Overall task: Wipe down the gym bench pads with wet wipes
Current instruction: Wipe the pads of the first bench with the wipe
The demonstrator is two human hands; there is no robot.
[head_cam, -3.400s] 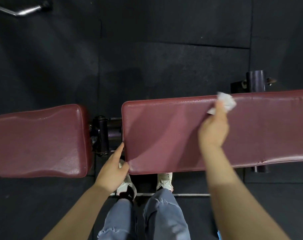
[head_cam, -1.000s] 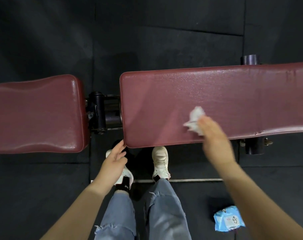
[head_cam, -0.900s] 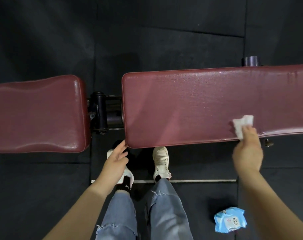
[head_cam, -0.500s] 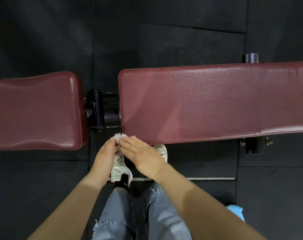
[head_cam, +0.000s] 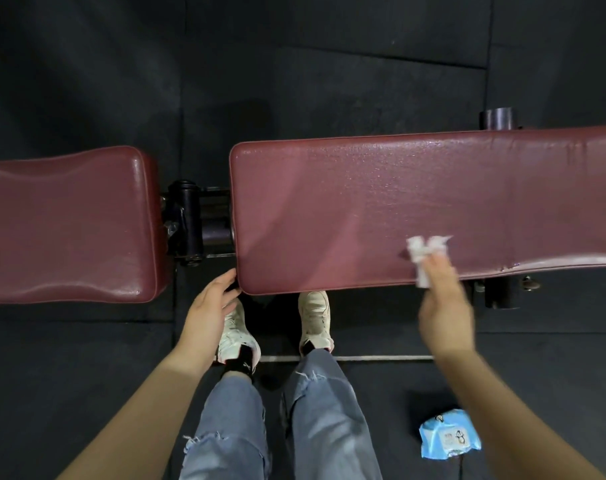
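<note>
**Wiping near edge of long pad**

Right hand [head_cam: 445, 306] blurred, fingers pinching crumpled wet wipe [head_cam: 424, 256] against long pad [head_cam: 363, 209] near front edge. Left hand [head_cam: 209, 308] relaxed, touching pad corner. Risk: wipe slipping off edge. Short pad [head_cam: 69, 223] possibly missed. Wipe pack [head_cam: 448, 434] on floor near feet, easily stepped on.

Maroon gym bench on a black rubber floor, seen from above.

The long back pad [head_cam: 381, 209] bears a crumpled white wet wipe [head_cam: 421, 252] near its front edge; its surface gleams in the light. The shorter seat pad [head_cam: 65, 223] lies to its left, a black hinge bracket [head_cam: 190, 223] between them. On the floor [head_cam: 86, 358] sit a blue wipes packet [head_cam: 448, 436] and two white sneakers [head_cam: 313, 317].
</note>
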